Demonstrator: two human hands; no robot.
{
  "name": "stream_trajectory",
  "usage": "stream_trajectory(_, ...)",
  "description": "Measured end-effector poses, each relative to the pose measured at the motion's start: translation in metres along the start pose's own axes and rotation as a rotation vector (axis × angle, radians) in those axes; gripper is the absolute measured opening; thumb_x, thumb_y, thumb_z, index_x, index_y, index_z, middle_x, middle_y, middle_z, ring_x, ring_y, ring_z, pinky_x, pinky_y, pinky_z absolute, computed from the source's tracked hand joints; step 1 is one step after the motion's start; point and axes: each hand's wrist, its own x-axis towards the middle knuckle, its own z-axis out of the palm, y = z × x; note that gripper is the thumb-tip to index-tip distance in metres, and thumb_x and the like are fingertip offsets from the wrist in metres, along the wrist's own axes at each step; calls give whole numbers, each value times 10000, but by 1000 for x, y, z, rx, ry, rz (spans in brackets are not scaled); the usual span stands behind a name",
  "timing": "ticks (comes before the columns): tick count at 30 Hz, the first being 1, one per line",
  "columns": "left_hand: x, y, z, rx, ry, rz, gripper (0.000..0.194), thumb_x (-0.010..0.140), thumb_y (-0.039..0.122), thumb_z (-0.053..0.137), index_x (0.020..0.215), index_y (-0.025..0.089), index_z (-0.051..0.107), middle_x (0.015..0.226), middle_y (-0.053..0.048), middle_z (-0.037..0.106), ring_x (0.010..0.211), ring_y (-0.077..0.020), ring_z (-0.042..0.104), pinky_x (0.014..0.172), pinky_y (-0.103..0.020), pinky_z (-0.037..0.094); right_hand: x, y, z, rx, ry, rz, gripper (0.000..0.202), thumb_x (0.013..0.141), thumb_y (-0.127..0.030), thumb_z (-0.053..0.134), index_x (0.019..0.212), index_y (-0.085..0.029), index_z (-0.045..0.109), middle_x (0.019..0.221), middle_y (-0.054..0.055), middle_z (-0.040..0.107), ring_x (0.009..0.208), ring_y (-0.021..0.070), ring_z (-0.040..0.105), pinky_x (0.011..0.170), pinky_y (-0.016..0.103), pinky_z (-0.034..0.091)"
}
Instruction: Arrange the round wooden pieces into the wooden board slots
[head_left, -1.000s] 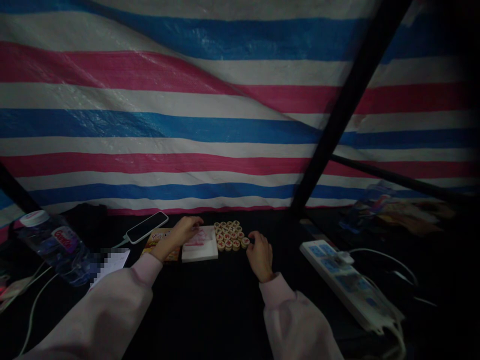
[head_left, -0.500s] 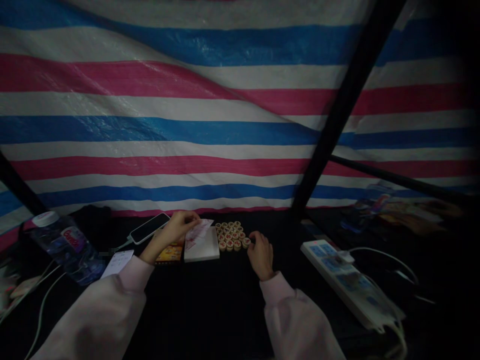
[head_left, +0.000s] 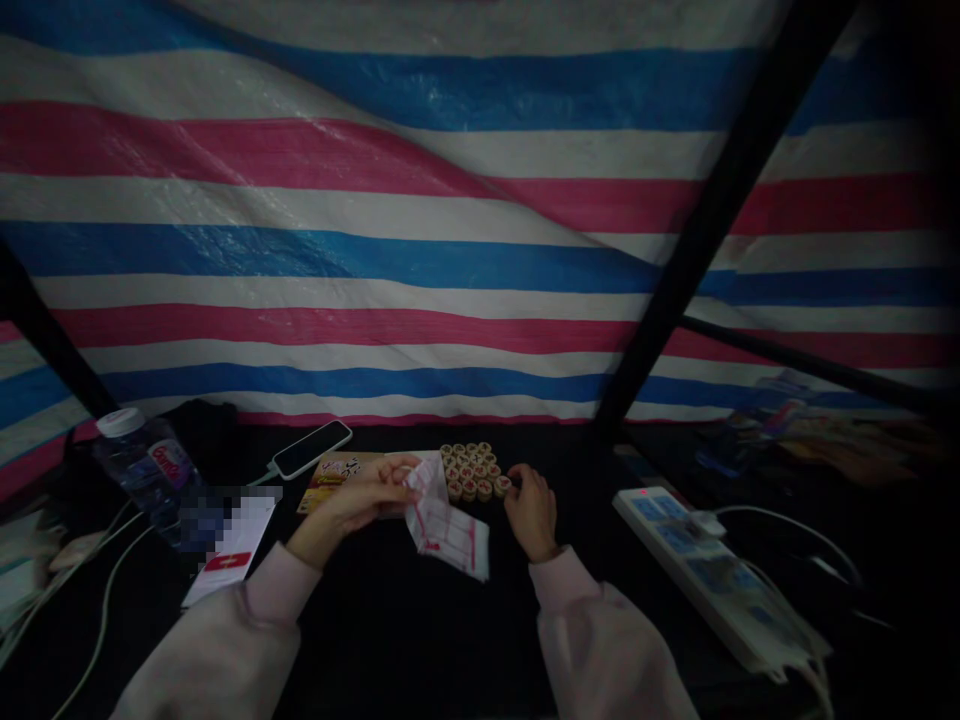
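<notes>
Left hand point(head_left: 367, 497) pinching a pink-printed sheet point(head_left: 454, 538), held in front of rows of round pieces point(head_left: 470, 472), right hand point(head_left: 532, 510) beside them, fingers bent (whether gripping one, cannot tell)

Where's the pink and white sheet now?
In the head view, the sheet is in the left hand, low and just left of centre, beside the round pieces.

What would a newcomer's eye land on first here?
The striped tarp, in blue, white and pinkish red, dominates the background. In front of it, the left hand holds a thin white sheet with red markings. The right hand is beside tightly grouped round pieces.
</notes>
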Motion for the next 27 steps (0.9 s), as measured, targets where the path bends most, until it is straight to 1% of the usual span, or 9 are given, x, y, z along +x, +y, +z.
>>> stream_trajectory(3,0,-42,-6,215,-67,-142,352,573,146,713,905,133,598,655,37,593,512,-64,518,486,-188,426,0,0,1,17,2,-1,192,750,-77,452,881,-190,536,934,35,607,916,195,523,746,287,313)
stream_trajectory(6,-2,-65,-14,413,-41,-246,324,577,180,695,878,137,583,674,23,609,519,-92,537,479,-216,434,1,0,1,26,-2,2,178,756,-82,456,873,-188,538,929,37,607,921,197,521,744,289,313)
stream_trajectory(10,-8,-62,-15,506,-19,-233,316,720,400,615,900,143,581,703,7,592,540,-103,537,476,-228,436,1,0,2,33,-6,-8,167,759,-83,456,864,-184,538,918,44,606,910,199,523,740,293,321)
stream_trajectory(14,-13,-53,-11,592,38,-150,464,804,572,457,887,140,603,673,20,526,545,-94,494,439,-208,405,1,2,4,68,5,-26,155,762,-102,450,854,-184,543,899,51,601,895,204,521,745,302,337)
stream_trajectory(18,-15,-59,-18,601,-18,-162,462,710,513,627,985,145,585,694,24,554,565,-94,501,429,-189,387,4,3,5,169,43,-59,120,756,-143,453,821,-181,547,853,58,585,822,193,514,742,312,365)
stream_trajectory(21,-13,-67,-29,531,-24,-165,498,640,430,715,1012,131,572,672,26,571,554,-99,513,432,-196,386,6,0,2,344,37,-88,104,751,-196,472,823,-175,545,838,58,574,738,170,499,683,298,385)
stream_trajectory(23,-11,-69,-35,474,8,-133,456,653,410,709,985,127,575,664,28,566,549,-94,508,437,-199,387,4,-4,-3,496,-55,-94,118,753,-231,488,843,-177,541,828,45,578,655,139,480,620,275,384)
stream_trajectory(24,-10,-70,-37,448,27,-111,431,663,403,701,970,127,575,671,27,566,553,-92,508,442,-199,389,2,-6,-5,560,-148,-101,127,753,-250,504,850,-177,541,809,34,581,614,124,465,588,264,376)
stream_trajectory(27,-8,-70,-38,375,60,-38,380,680,382,696,942,133,574,743,7,589,598,-94,529,469,-199,403,-11,-15,-12,656,-596,-147,230,713,-310,610,890,-170,566,733,1,582,553,96,443,523,234,342)
